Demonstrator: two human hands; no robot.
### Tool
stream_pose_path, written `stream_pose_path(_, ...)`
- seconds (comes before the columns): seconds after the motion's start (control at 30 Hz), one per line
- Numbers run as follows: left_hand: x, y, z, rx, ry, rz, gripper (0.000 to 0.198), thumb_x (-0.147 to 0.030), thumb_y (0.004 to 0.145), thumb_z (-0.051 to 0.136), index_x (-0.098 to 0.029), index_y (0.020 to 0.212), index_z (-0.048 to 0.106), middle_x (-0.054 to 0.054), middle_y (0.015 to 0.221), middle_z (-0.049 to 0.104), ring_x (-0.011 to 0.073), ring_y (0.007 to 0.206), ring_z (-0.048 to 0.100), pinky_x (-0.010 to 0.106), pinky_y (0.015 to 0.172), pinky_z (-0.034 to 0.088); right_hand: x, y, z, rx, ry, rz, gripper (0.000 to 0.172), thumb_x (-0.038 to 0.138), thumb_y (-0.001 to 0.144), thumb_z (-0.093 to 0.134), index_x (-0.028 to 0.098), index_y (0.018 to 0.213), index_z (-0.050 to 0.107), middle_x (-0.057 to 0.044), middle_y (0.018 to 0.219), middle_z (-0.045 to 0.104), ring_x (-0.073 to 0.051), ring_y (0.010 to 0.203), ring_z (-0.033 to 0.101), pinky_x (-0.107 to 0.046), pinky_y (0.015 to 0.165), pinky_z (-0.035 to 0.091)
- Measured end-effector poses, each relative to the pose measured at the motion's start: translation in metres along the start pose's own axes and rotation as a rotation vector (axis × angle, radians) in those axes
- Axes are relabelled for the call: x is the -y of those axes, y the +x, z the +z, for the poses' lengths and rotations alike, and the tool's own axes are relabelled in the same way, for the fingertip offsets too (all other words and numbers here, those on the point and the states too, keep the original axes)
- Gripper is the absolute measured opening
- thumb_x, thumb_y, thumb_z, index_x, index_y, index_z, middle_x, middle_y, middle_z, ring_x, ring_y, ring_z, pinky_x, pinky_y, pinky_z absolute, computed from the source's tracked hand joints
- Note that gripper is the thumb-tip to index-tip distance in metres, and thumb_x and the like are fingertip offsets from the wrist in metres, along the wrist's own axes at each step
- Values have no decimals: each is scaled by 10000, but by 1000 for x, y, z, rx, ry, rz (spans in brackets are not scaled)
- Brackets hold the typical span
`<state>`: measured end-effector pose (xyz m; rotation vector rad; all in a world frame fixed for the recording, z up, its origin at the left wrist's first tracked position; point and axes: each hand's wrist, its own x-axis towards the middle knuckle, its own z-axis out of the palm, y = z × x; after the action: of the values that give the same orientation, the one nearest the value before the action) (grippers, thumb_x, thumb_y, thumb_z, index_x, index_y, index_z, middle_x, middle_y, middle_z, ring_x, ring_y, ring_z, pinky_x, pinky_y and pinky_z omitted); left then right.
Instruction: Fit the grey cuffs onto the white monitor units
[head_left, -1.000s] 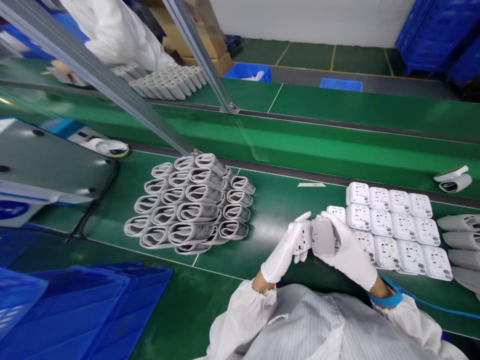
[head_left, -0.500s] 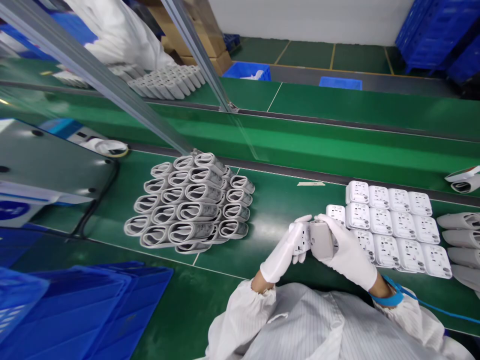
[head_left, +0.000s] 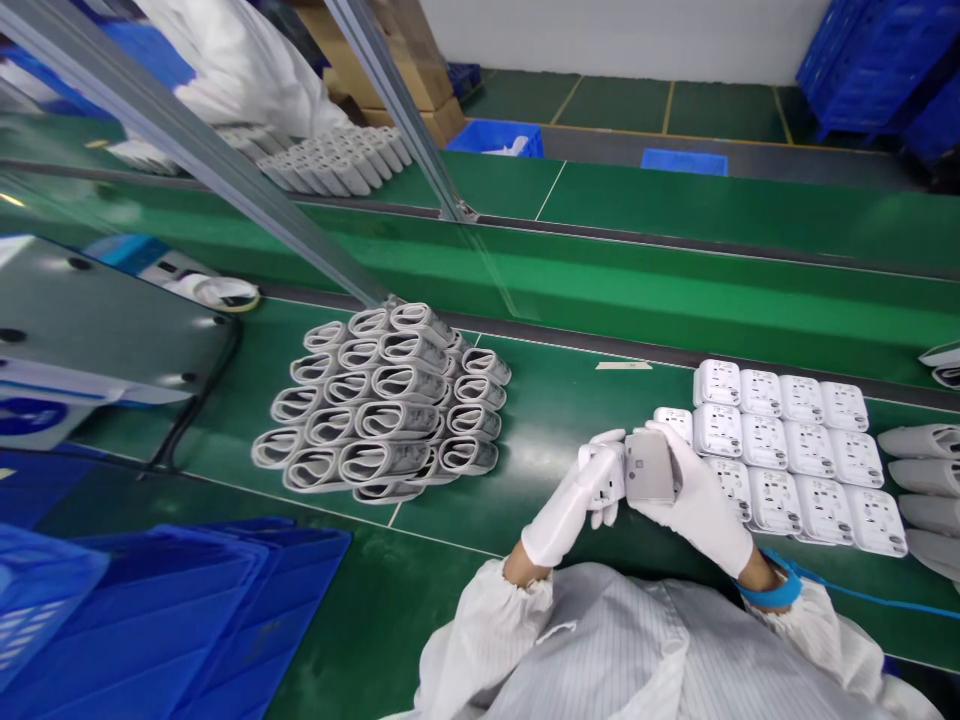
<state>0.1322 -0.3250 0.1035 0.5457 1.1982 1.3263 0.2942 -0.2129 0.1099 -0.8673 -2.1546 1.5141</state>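
"Two pieces are in hand, side by side just in front of the body: a white box [head_left: 609, 480] and a grey-faced box [head_left: 651, 468]. How are they best handled?"

"Gently, I'd say. A light grip on the edges should leave both faces easy to look over, and a steady, level hold should save them from knocking together. I can't tell whether they touch."

"And the hands?"

"The left hand [head_left: 571, 492] is curled closed around the white box, fingertips showing below it. The right hand [head_left: 699, 500] is partly closed, gripping the grey-faced box from its right side; most of those fingers are hidden."

"What lies beyond?"

"Just beside the right hand, rows of white boxes [head_left: 775, 500] lie on the green table [head_left: 540, 400], printed faces up. Well to the left, rolled grey cuffs [head_left: 405, 420] sit in a stacked heap."

"Farther off?"

"Past the clear screen, a co-worker's white sleeve [head_left: 251, 80] reaches over more grey pieces [head_left: 337, 160]. Behind that counter sits a blue bin [head_left: 480, 137]."
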Motion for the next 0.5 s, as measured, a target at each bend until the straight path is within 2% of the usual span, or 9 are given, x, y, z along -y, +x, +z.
stream_pose_path(0.13, -6, 0, 15, 34, -3, -42, 1049, -696, 873, 689, -40, 1593, 301, 0, 603, 642, 113, 447, 548, 180, 415, 388, -6, -6, 6, -64, 145, 12, 774, 423, 809, 848, 253, 1467, 477, -114, 1390, 652, -322, 1211, 685, -458, 1013, 591)
stream_pose_path(0.23, -1, 4, 20, 91, -28, -55, 1022, -716, 845, 698, -32, 1545, 404, 12, 573, 638, 100, 429, 526, 164, 399, 368, -6, -10, 9, -37, 256, 17, 773, 428, 817, 847, 257, 1464, 459, -128, 1365, 660, -303, 1078, 730, -425, 898, 636)
stream_pose_path(0.33, 10, 9, 20, 108, -45, -47, 1053, -772, 797, 706, -19, 1494, 467, 22, 555, 633, 103, 403, 515, 172, 381, 367, -10, -11, 11, -22, 314, 18, 769, 421, 829, 849, 274, 1466, 444, -116, 1320, 678, -280, 995, 748, -415, 866, 648)
stream_pose_path(0.4, 18, 12, 19, 89, -52, -24, 1087, -807, 748, 732, -23, 1461, 487, 16, 561, 625, 110, 403, 520, 182, 368, 379, -15, -12, 11, -55, 278, 12, 799, 419, 804, 876, 279, 1466, 450, -115, 1345, 663, -288, 1057, 736, -423, 911, 638)
stream_pose_path(0.5, 26, 13, 18, 34, -59, 22, 1014, -750, 773, 766, -54, 1448, 469, 3, 609, 626, 97, 446, 542, 167, 393, 410, -19, -14, 12, -94, 210, 1, 836, 414, 789, 890, 282, 1483, 443, -123, 1432, 613, -313, 1223, 675, -453, 1017, 600)
